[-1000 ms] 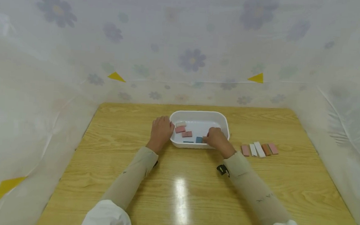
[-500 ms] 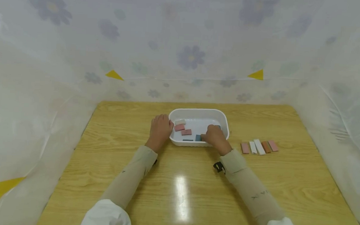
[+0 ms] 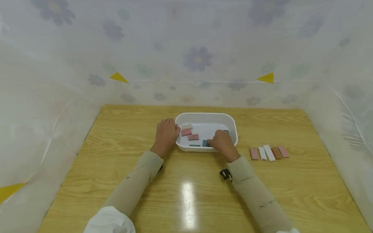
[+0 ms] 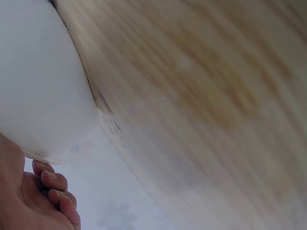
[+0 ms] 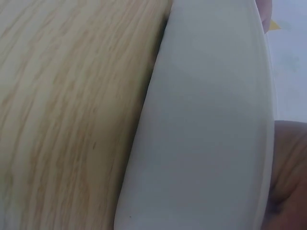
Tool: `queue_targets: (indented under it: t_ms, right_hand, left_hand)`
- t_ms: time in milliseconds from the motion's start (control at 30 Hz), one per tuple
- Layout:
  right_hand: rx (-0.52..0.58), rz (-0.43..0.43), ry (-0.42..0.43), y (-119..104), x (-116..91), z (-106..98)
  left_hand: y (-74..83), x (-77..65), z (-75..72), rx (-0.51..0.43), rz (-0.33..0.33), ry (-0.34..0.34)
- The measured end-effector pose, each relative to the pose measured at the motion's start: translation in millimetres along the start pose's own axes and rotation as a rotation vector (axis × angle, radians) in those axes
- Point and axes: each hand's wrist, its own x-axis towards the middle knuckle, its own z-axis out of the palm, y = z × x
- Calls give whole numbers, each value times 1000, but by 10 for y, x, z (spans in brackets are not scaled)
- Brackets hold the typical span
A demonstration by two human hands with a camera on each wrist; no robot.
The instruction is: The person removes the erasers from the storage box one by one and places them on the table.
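Note:
A white plastic tray [image 3: 203, 149] stands on the table with several small flat pieces in it. My left hand [image 3: 166, 134] holds its left end; the left wrist view shows curled fingers [image 4: 53, 181] at the rim. My right hand [image 3: 223, 142] reaches inside the right half, thumb against a blue piece [image 3: 204, 143] near the front wall. Its other fingertips are hidden, and the right wrist view shows mostly the tray's outer wall. Another blue piece [image 3: 226, 131] peeks out behind this hand. Pink pieces [image 3: 193, 137] and a whitish piece [image 3: 187, 126] lie toward the left end.
Right of the tray, several pieces lie in a row on the wooden table [image 3: 156, 206]: pink [image 3: 254, 154], white [image 3: 269, 153], orange-brown [image 3: 276, 153] and others. A pale flowered sheet [image 3: 187, 92] encloses the table's back and sides.
My right hand has shifted slightly left and closer over the blue piece near the front wall. Another blue piece has come into sight behind it. The left hand stays at the tray's end.

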Motion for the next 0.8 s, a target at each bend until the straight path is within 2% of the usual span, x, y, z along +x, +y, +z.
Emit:
queue_targets:
  t_ms: [233, 433, 633, 800]
  right_hand:
    - [113, -18, 52, -6, -28, -26]
    - [193, -47, 144, -60, -118, -214]
    - [245, -57, 128, -98, -305, -489]
    - [204, -73, 101, -74, -432, -653]
  left_hand:
    - [-16, -4, 26, 12, 9, 11]
    - [-1, -4, 3, 14, 14, 25]
    - [17, -7, -22, 12, 9, 14]
    - [-9, -9, -3, 3, 10, 13]
